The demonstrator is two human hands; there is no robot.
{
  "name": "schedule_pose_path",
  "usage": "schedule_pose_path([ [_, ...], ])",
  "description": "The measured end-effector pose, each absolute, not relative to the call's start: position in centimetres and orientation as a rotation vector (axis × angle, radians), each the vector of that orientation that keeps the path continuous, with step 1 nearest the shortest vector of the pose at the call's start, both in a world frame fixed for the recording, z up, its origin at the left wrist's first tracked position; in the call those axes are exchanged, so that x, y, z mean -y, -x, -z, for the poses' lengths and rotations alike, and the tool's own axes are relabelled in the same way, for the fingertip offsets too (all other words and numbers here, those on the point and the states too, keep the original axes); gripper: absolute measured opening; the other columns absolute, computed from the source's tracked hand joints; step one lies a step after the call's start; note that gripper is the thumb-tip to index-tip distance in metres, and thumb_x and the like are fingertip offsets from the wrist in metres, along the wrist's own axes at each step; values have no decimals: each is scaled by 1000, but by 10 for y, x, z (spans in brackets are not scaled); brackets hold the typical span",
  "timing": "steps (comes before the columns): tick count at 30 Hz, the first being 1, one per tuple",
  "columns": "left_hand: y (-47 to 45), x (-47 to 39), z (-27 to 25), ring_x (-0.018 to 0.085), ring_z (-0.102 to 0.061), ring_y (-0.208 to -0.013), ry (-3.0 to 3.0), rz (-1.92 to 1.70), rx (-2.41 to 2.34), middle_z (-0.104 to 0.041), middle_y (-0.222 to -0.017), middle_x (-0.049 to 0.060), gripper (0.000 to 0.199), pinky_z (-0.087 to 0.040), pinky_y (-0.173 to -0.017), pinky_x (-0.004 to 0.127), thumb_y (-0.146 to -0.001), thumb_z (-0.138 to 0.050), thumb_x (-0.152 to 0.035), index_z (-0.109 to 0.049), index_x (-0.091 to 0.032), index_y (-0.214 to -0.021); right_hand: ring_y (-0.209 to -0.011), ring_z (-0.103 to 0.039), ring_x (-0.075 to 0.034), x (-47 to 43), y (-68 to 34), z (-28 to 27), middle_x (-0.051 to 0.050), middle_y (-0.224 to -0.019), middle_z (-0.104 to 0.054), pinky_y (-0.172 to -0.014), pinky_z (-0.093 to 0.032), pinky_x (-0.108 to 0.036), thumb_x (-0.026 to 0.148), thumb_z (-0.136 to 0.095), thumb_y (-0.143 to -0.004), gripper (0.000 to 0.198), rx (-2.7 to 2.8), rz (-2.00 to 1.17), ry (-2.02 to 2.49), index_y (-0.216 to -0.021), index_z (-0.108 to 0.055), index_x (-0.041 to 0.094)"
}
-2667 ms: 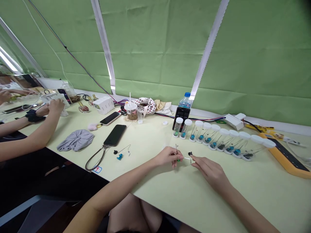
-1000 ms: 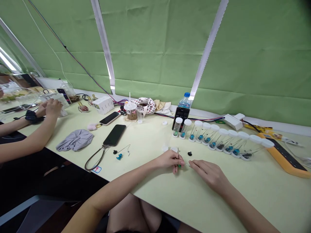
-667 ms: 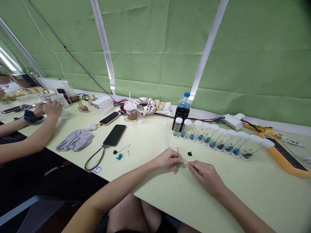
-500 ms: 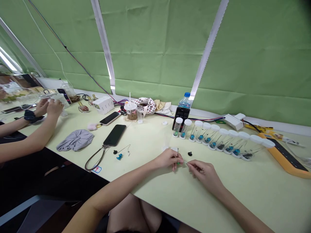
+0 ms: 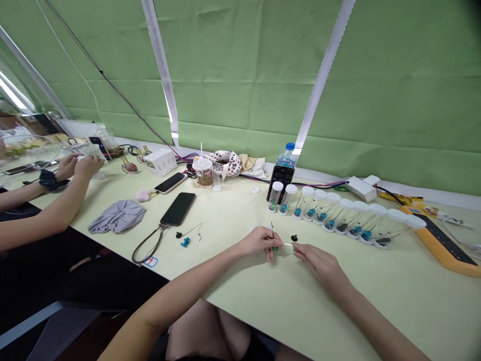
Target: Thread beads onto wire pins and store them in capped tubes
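Observation:
Close to the table's front edge, my left hand (image 5: 263, 241) is closed in a pinch on a small green part (image 5: 275, 248), mostly hidden by the fingers. A thin metal wire (image 5: 287, 244) runs from it towards my right hand (image 5: 321, 263), whose thumb and forefinger pinch its other end. One more thin metal piece (image 5: 272, 228) sticks up above the left fingertips. Just beyond the right fingertips lies a small black part (image 5: 294, 237). Away to the left are a blue part (image 5: 185, 242), another black part (image 5: 179, 234) and a bent wire (image 5: 198, 229).
Capped clear tubes (image 5: 308, 203) holding small parts and wires curve along the right side. A phone with a timer (image 5: 281, 180) leans against a bottle (image 5: 286, 158). Left are a dark phone (image 5: 178, 209), a grey cloth (image 5: 117, 216) and another person's hands (image 5: 88, 165); right, an orange power strip (image 5: 439, 243).
My right hand has moved slightly up and turned, its fingers now flatter over the wire's end. The upright metal piece at my left hand has shifted a little left and up.

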State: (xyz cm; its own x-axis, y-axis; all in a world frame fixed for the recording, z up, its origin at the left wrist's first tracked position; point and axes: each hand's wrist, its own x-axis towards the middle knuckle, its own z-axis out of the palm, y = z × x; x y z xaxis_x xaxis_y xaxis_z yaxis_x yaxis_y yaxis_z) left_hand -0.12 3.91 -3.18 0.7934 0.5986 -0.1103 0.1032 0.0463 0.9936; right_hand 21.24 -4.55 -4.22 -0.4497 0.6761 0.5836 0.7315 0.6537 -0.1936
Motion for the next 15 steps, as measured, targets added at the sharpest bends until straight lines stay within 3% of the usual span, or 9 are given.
schedule_pose_path([
  [15,0,-35,36,11,-57,-44,-1572,-366,-652,-59,-52,0,47,-39,-48,22,-70,-61,-56,-62,-10,-80,-78,-65,-16,48,-211,41,-7,-86,-69,-66,-50,-26,17,-42,-93,20,2347,255,1015,-104,-59,17],
])
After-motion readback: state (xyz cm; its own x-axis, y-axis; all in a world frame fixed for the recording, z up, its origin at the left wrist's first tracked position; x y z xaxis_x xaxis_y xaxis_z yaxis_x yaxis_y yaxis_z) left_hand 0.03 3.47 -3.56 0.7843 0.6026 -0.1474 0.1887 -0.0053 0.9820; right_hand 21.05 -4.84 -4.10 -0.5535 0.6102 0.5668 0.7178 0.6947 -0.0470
